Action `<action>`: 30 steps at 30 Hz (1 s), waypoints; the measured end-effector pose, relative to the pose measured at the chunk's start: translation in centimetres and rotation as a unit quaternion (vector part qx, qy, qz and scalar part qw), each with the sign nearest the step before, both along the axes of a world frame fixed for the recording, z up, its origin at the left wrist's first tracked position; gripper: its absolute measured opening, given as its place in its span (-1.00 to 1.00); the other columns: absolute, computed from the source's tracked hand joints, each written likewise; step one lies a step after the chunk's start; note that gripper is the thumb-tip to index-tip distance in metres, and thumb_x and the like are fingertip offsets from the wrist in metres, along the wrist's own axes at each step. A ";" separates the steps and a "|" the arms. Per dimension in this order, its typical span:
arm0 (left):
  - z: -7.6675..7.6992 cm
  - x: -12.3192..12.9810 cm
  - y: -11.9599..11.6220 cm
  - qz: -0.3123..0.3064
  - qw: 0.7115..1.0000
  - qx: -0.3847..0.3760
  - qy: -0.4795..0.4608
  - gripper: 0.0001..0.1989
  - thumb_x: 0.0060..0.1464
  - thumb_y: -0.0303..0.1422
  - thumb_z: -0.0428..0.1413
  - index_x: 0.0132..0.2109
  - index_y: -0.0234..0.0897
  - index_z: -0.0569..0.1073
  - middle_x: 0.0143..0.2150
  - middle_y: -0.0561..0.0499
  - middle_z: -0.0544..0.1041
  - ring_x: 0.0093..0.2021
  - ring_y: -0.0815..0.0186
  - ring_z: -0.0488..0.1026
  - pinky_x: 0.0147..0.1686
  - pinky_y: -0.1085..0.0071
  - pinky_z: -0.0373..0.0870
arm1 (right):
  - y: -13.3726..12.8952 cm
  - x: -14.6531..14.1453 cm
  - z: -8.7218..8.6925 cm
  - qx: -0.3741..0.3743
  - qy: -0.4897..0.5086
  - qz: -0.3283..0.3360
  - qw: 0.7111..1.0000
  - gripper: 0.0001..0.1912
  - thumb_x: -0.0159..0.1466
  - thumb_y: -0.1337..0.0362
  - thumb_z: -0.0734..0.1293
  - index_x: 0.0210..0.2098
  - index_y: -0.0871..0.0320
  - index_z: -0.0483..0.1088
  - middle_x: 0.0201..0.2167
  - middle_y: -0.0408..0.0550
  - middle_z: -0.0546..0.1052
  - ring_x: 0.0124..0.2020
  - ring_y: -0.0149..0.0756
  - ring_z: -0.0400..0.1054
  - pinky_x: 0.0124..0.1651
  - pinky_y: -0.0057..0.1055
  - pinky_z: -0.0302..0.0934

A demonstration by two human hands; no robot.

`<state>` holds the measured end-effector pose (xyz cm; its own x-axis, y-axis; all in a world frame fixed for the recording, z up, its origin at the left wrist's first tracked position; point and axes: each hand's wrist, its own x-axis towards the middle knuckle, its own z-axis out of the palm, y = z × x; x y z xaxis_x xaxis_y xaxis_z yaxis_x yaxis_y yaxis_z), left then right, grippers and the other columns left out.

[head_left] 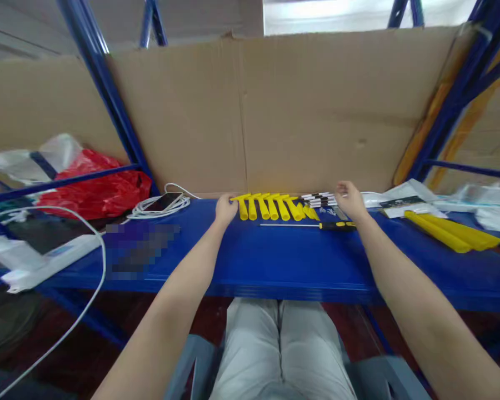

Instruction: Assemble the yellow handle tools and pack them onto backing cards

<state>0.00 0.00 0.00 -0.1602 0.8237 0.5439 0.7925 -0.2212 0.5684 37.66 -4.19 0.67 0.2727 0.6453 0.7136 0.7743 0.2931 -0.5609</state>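
In the head view, the person's left hand (225, 209) sits at the nine o'clock end of a row of yellow tubes (272, 210), which lies on the blue bench (291, 258) near its back edge, toward twelve o'clock. From that hand the row runs off toward three o'clock, while each tube points roughly from eleven to five, its wider end toward the person. The left hand is the nearer one, its fingertips at a thin yellow tip; whether they are clamped on it or only touching cannot be told. The right hand (349, 199) is raised beyond the other end, fingers bent, and it is too small to tell whether they meet or grip anything. Just beside it toward nine o'clock lie white sticks (319, 199) with dark bands, and toward seven a screwdriver (320, 225), shaft pointing to nine. Toward four o'clock from the right hand, well apart, two longer yellow tubes (454, 230) lie side by side, running from ten to four. As for containers, a red bag (100, 186) and a whitish bag (62, 150) slump together toward ten o'clock, their contents hidden.
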 end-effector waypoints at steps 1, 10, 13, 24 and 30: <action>-0.2 0.0 0.0 0.005 1.000 -0.019 0.002 -0.78 0.08 -0.47 0.01 -0.11 -0.29 0.44 -0.01 -0.10 0.54 0.06 0.27 0.43 0.05 0.44 0.27 | 0.0 0.3 0.0 -0.012 0.005 -0.003 1.000 -0.63 0.07 0.39 0.25 -0.11 0.26 0.40 -0.16 0.13 0.55 -0.19 -0.20 0.44 -0.05 -0.24 0.29; -1.3 0.1 0.0 0.017 0.983 -0.180 0.019 -0.52 0.06 -0.20 0.12 0.10 -0.28 0.33 0.08 -0.24 0.48 0.13 0.07 0.40 0.01 0.27 0.30 | -1.0 -0.8 0.5 -0.187 -0.119 -0.067 0.973 -0.74 0.15 0.35 0.25 -0.20 0.18 0.50 -0.23 0.07 0.57 -0.16 -0.15 0.44 -0.07 -0.32 0.27; -1.2 0.1 0.0 0.008 0.983 -0.181 0.014 -0.57 0.06 -0.21 0.11 0.07 -0.25 0.35 0.05 -0.18 0.51 0.08 0.11 0.44 -0.01 0.30 0.30 | -1.4 -1.6 0.7 -0.217 -0.145 -0.079 0.962 -0.72 0.17 0.35 0.24 -0.16 0.20 0.50 -0.20 0.09 0.57 -0.11 -0.12 0.44 -0.06 -0.32 0.26; -0.5 1.4 -1.3 0.000 0.981 -0.187 0.046 -0.54 -0.04 -0.21 0.19 0.03 -0.24 0.39 0.03 -0.14 0.53 0.08 0.07 0.43 0.02 0.20 0.29 | -2.3 -2.4 1.3 -0.235 -0.142 -0.077 0.958 -0.72 0.20 0.35 0.23 -0.17 0.21 0.51 -0.17 0.11 0.56 -0.08 -0.16 0.44 -0.03 -0.39 0.23; -0.1 1.7 -0.4 0.019 0.979 -0.200 0.024 -0.60 -0.03 -0.28 0.14 -0.01 -0.28 0.45 -0.02 -0.21 0.56 0.00 0.07 0.50 -0.15 0.34 0.38 | -2.2 -2.4 1.0 -0.247 -0.150 -0.079 0.954 -0.71 0.22 0.37 0.22 -0.15 0.24 0.50 -0.15 0.12 0.56 -0.05 -0.15 0.43 -0.02 -0.39 0.23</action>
